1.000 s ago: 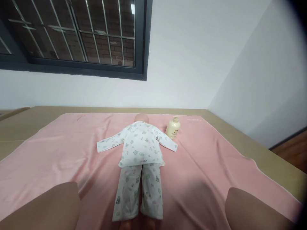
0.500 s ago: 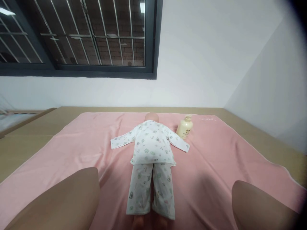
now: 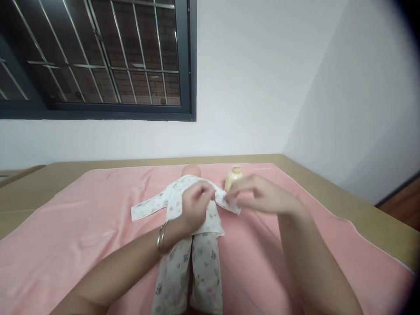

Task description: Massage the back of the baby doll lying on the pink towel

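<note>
A baby doll (image 3: pixel 191 170) lies stretched out on a pink sheet, its bald head at the far end. It wears a white printed top (image 3: pixel 175 205) with sleeves spread and matching trousers (image 3: pixel 206 267). Over the top's chest-height part hovers my left hand (image 3: pixel 196 205), fingers curled in and blurred; I see nothing in them. My right hand (image 3: pixel 257 194) reaches in from the right, by the right-hand sleeve (image 3: pixel 236 209). Its fingers are stretched out, apart from the thumb, and their blurred tips overlap the sleeve; contact cannot be told. The doll's feet are out of view.
A pale yellow pump bottle (image 3: pixel 232 177) stands just behind my right hand, beside the sleeve. The pink sheet (image 3: pixel 85 232) covers a tan surface (image 3: pixel 65 175). White wall (image 3: pixel 236 87) and a barred, dark-framed window (image 3: pixel 193 78) rise behind.
Both hands have come into view, reaching over the doll's top and right-hand sleeve. The view has turned slightly right, shifting the doll and bottle leftward. Both sleeves still lie spread.
</note>
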Demonstrator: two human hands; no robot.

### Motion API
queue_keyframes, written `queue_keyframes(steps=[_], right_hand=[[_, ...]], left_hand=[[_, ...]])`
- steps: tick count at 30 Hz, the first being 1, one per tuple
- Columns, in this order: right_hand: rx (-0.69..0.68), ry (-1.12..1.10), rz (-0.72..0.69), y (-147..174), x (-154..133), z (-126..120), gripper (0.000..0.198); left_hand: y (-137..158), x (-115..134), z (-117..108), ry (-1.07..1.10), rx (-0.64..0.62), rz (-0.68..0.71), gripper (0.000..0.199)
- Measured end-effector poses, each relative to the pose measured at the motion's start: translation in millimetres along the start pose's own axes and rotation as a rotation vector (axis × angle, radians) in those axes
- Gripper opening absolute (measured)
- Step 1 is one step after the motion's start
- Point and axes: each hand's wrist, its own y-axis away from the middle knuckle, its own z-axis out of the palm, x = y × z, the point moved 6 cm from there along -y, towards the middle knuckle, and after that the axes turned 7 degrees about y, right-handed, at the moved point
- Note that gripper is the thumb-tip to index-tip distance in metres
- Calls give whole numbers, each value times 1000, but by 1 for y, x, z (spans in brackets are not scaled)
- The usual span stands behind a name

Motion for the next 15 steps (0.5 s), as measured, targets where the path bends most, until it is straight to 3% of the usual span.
queue_keyframes(steps=[1, 3, 4, 5, 8, 11, 15], right_hand=[[63, 23, 64, -7, 14, 2, 37], [407, 145, 361, -18, 53, -3, 42], [495, 207, 452, -24, 69, 1, 40], [531, 268, 495, -31, 82, 8, 40], [506, 466, 529, -46, 105, 31, 54], [462, 615, 515, -48, 111, 45, 55], [426, 699, 478, -47, 111, 43, 44]], left_hand=[[-15, -13, 7, 49, 3, -110, 25], [-40, -51, 27, 247, -32, -588, 26], [-48, -65, 38, 329, -78, -796, 38], [-57, -74, 47, 402, -103, -898, 49], [-80, -85, 60, 527, -74, -893, 69], [-79, -92, 63, 567, -66, -881, 76], [-62, -86, 45, 568, -57, -900, 75]])
